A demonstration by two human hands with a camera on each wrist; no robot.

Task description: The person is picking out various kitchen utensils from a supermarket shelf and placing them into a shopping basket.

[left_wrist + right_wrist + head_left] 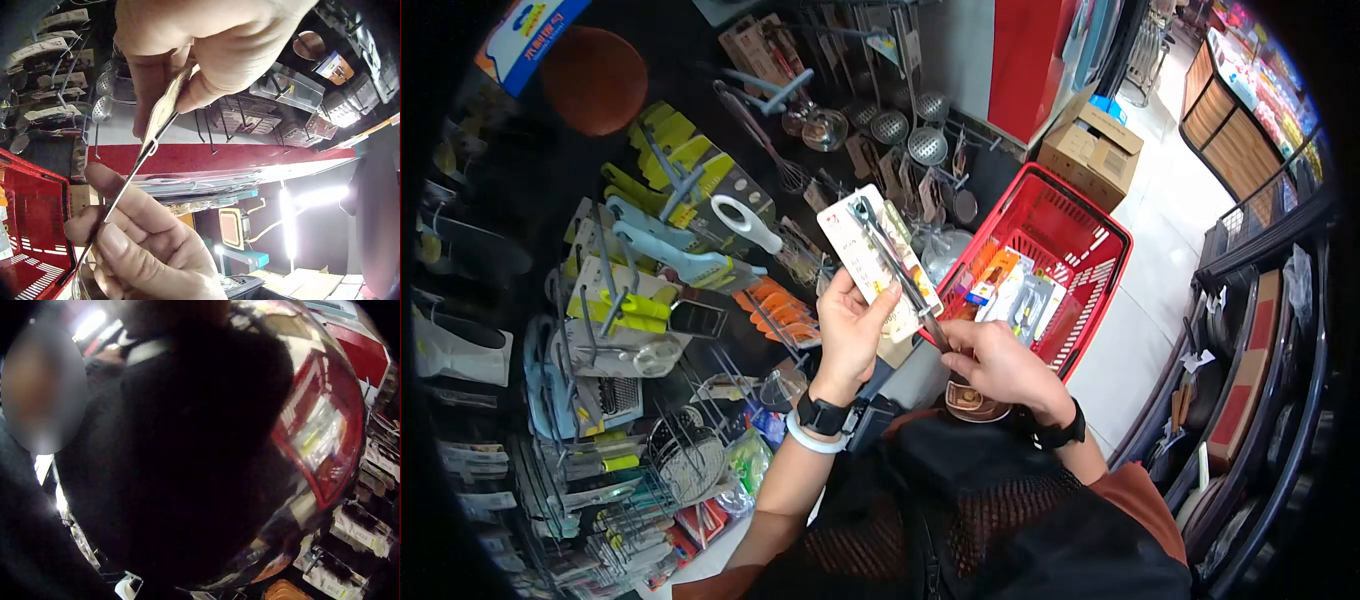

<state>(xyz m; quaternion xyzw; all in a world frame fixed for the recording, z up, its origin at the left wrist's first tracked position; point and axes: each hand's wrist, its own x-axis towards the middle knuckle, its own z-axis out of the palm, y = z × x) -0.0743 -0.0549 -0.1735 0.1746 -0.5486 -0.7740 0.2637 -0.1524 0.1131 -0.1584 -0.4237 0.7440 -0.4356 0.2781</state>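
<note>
Hanging utensils (665, 248) crowd the left, a red basket (1100, 235) the right, a cardboard box (1100, 150) beyond. Between the left hand (850, 330), pinching its card, and the right hand (1008, 365), gripping its near end, lies a carded utensil (894, 262).

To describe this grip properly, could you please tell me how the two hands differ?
The left hand pinches the pale card, while the right hand pinches the utensil's dark handle. The left wrist wears a white band; the right wrist shows a black band but no white one. Both are bare hands.
</note>
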